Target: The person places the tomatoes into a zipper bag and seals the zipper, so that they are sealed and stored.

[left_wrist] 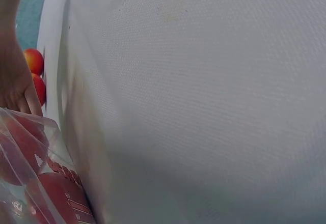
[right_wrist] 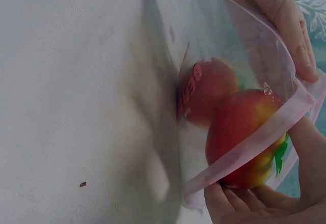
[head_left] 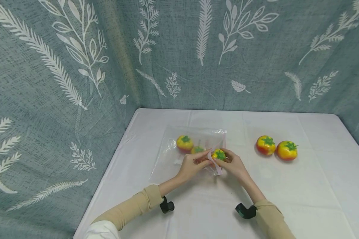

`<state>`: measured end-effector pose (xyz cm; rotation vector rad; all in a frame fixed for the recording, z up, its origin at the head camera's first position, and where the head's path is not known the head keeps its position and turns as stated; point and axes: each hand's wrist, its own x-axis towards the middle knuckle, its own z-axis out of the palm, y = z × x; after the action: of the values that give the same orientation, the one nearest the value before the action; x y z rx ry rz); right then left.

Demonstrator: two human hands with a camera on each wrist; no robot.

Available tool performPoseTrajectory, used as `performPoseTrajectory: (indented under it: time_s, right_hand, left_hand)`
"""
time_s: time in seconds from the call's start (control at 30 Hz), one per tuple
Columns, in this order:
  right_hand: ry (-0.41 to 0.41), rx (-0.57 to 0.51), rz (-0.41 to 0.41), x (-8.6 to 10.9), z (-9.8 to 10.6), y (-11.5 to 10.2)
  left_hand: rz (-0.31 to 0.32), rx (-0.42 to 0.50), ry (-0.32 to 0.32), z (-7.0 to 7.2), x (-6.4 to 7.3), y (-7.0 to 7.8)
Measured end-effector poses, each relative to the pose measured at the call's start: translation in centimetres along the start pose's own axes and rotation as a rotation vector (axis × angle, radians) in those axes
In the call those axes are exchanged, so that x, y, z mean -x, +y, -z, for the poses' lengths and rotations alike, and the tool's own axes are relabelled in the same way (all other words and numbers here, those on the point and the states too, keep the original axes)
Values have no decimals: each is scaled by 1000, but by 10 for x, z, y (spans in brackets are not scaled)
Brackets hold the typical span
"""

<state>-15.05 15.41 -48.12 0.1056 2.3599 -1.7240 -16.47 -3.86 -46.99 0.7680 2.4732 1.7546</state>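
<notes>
A clear zip bag [head_left: 164,162] with a pale pink strip along its mouth lies on the table, its open end lifted. My left hand [head_left: 188,168] holds the bag's mouth by the edge. In my right hand [head_left: 235,165] is a red-and-yellow tomato [head_left: 219,154] with a green leafy top, at the bag's mouth. From the right wrist view, that tomato [right_wrist: 239,127] sits partly behind the pink strip, fingers under it. Inside the bag lie a tomato [head_left: 184,143] and another tomato [head_left: 197,149], the second partly hidden by my left hand. Red print shows on the bag.
To the right of the bag, a tomato [head_left: 265,145] and another tomato [head_left: 287,150] stand side by side on the white tablecloth [head_left: 317,192]. A blue-green curtain [head_left: 179,89] with white leaf patterns hangs behind and to the left. Black wrist cameras hang under both wrists.
</notes>
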Motion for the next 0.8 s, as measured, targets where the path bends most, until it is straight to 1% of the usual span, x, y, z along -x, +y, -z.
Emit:
performPoseTrajectory:
  time_s: [0.03, 0.13, 0.27, 0.37, 0.6, 0.8]
  right_hand:
    - [-1, -2, 4, -1, 0, 0]
    - [-13, 2, 17, -3, 0, 1]
    - [-28, 24, 32, -7, 0, 2]
    - [-39, 46, 37, -10, 0, 2]
    - [-93, 83, 87, -17, 1, -1]
    - [-149, 90, 92, -21, 2, 0]
  left_hand:
    - [6, 0, -3, 0, 0, 1]
    - [-2, -3, -1, 0, 0, 1]
    - [-12, 0, -1, 5, 3, 19]
    - [-3, 3, -12, 8, 4, 33]
    - [-25, 16, -8, 9, 4, 32]
    - [-43, 31, -6, 8, 4, 33]
